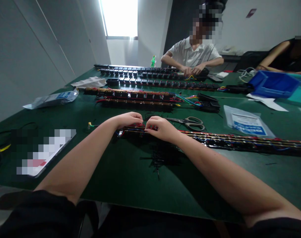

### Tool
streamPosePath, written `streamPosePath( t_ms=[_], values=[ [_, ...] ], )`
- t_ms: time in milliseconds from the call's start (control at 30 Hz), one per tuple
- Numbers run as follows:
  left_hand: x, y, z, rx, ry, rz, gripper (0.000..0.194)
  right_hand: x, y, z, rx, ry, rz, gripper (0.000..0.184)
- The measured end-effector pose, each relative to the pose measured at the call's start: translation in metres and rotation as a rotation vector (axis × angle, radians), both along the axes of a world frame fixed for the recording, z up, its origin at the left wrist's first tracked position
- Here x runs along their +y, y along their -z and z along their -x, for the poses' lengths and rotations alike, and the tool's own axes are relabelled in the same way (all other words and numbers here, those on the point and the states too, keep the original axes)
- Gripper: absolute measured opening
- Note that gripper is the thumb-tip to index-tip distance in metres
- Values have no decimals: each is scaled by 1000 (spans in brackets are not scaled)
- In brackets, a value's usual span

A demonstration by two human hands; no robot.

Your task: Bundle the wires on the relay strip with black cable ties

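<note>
A long, narrow black strip (229,140) with red, yellow and blue wires along it lies across the table before me. At its left part, my left hand (130,119) is closed with the fingertips bent down among red wires (139,125). Close by on the right, my right hand (160,128) is also closed, thumb and fingers pinched over the same strip. What either pinch holds is too small to make out. Scissors (190,123) with dark handles lie just behind the strip. In front of it is a pile of thin black ties or offcuts (159,160).
Several similar wired strips (140,94) lie farther back on the green table (110,178). A co-worker (195,53) handles one there. Plastic packets (246,120), a blue bin (274,84) and a blurred-out flat white object (51,152) lie around. Another person sits far right.
</note>
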State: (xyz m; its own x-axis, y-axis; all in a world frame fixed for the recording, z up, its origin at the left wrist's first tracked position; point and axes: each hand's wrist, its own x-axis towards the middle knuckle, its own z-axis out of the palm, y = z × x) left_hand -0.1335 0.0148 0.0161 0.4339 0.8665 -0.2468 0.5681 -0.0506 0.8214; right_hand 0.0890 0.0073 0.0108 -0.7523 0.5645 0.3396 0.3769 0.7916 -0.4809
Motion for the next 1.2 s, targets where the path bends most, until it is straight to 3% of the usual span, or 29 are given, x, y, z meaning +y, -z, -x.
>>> streamPosePath(
  t_ms=[333,733,1200],
  values=[
    [4,7,1,-122,-56,-15,26,9,4,18,51,191,184,10],
    [4,4,11,-140,-46,99,28,7,7,15,161,208,282,8],
    [6,5,8,-114,-39,60,29,7,6,15,203,185,312,11]
  ],
)
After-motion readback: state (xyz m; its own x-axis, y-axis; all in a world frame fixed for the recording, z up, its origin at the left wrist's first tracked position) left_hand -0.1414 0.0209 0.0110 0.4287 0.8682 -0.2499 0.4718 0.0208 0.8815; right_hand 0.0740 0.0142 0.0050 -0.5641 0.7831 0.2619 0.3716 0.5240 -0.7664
